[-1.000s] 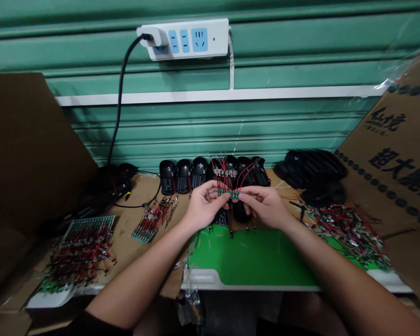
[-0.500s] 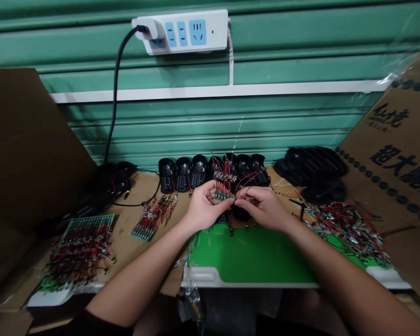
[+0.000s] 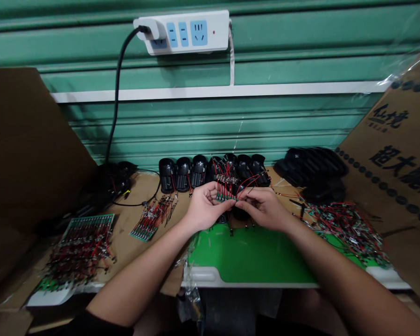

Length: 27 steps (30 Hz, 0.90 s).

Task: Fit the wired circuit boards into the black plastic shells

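Above the green mat [image 3: 252, 256], my left hand [image 3: 206, 206] is closed on a strip of small green circuit boards [image 3: 222, 198] with red and black wires standing up from it. At the right end of that strip, the thumb and fingers of my right hand [image 3: 264, 206] pinch a board or its wire; the exact hold is too small to make out. The two thumbs nearly meet. Just behind the hands stands a row of black plastic housings [image 3: 184, 173], and loose red wires lie across some of them. Part of the strip is hidden by my left fingers.
Wired board panels lie on cardboard at the left [image 3: 87, 242] and nearer the middle [image 3: 150, 217]. A tangled heap of wired boards [image 3: 350, 228] and stacked black housings [image 3: 311, 168] are at right. Cardboard walls [image 3: 402, 154] flank the table; a power strip [image 3: 192, 32] hangs behind.
Both hands stay in nearly the same place. The board strip between them has tilted slightly, its green face showing less, and its wires have shifted a little to the right.
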Motion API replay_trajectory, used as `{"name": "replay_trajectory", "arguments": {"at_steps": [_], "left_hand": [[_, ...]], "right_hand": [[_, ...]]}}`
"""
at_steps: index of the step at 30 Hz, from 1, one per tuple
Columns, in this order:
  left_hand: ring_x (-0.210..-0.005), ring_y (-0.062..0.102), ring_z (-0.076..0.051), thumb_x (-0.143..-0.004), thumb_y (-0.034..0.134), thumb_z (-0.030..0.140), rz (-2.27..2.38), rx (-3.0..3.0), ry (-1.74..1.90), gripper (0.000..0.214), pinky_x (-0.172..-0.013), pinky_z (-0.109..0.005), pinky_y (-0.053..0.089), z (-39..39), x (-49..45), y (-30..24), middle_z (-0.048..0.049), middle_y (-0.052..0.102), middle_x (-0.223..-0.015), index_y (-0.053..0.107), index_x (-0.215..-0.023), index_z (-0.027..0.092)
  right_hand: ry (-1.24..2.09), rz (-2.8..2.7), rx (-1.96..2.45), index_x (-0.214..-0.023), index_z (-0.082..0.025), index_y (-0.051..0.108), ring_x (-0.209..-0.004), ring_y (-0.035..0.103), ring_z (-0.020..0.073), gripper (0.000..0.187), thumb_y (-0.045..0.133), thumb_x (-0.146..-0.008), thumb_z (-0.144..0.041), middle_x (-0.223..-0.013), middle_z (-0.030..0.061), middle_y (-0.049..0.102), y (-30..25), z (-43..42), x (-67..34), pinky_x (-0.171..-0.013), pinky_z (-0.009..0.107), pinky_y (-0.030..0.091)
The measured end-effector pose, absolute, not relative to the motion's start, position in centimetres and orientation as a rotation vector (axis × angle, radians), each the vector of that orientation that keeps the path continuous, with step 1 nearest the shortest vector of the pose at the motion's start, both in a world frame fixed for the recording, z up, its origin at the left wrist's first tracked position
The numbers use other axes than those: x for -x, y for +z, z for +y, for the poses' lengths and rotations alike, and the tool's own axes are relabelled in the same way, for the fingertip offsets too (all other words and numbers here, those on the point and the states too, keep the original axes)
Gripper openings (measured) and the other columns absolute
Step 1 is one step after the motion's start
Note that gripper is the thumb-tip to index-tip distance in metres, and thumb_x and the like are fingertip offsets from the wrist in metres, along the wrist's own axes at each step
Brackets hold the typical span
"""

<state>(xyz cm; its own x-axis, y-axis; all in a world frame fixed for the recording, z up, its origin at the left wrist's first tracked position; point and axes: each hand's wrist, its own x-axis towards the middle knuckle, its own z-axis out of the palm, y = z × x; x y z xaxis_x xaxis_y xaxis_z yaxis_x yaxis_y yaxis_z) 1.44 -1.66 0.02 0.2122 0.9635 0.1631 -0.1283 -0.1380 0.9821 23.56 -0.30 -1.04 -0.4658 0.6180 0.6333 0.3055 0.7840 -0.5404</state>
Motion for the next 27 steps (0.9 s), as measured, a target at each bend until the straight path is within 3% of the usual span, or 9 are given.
{"name": "replay_trajectory", "arguments": {"at_steps": [8,18,24,27], "left_hand": [[-0.071,0.072,-0.006,-0.071,0.096,0.033,0.939,-1.364,1.184,0.042,-0.065,-0.015,0.060,-1.8,-1.4,-0.1,-0.0075,0.080,-0.089,0.070,-0.094,0.010],[-0.072,0.072,-0.008,-0.067,0.100,0.033,0.956,-1.364,1.199,0.045,-0.066,-0.017,0.059,-2.0,-1.4,0.1,-0.0076,0.081,-0.089,0.070,-0.092,0.011],[-0.079,0.075,-0.009,-0.065,0.101,0.036,0.941,-1.366,1.215,0.046,-0.073,-0.019,0.061,-2.1,-1.6,0.2,-0.0084,0.083,-0.095,0.071,-0.090,0.012],[-0.071,0.071,-0.007,-0.067,0.100,0.040,0.921,-1.347,1.236,0.048,-0.069,-0.019,0.062,-2.0,-1.7,0.2,-0.0064,0.081,-0.088,0.068,-0.089,0.012]], "right_hand": [[0.415,-2.112,0.676,-0.095,-0.020,0.077,-0.067,0.069,0.0155,0.014,0.074,-0.106,-0.028,-0.085,0.0041,0.079,-0.6,-0.4,-23.6,-0.063,0.029,0.052],[0.424,-2.099,0.670,-0.096,-0.020,0.078,-0.076,0.074,0.0163,0.011,0.075,-0.105,-0.025,-0.090,0.0045,0.081,-0.4,-0.5,-23.6,-0.072,0.028,0.054],[0.417,-2.139,0.739,-0.087,-0.021,0.074,-0.065,0.062,0.0151,0.025,0.072,-0.109,-0.034,-0.075,0.0013,0.071,0.0,-0.9,-23.5,-0.063,0.028,0.046],[0.446,-2.071,0.757,-0.092,-0.021,0.076,-0.064,0.062,0.0153,0.025,0.069,-0.110,-0.038,-0.083,0.0040,0.075,0.2,-1.1,-23.5,-0.061,0.029,0.046]]}}
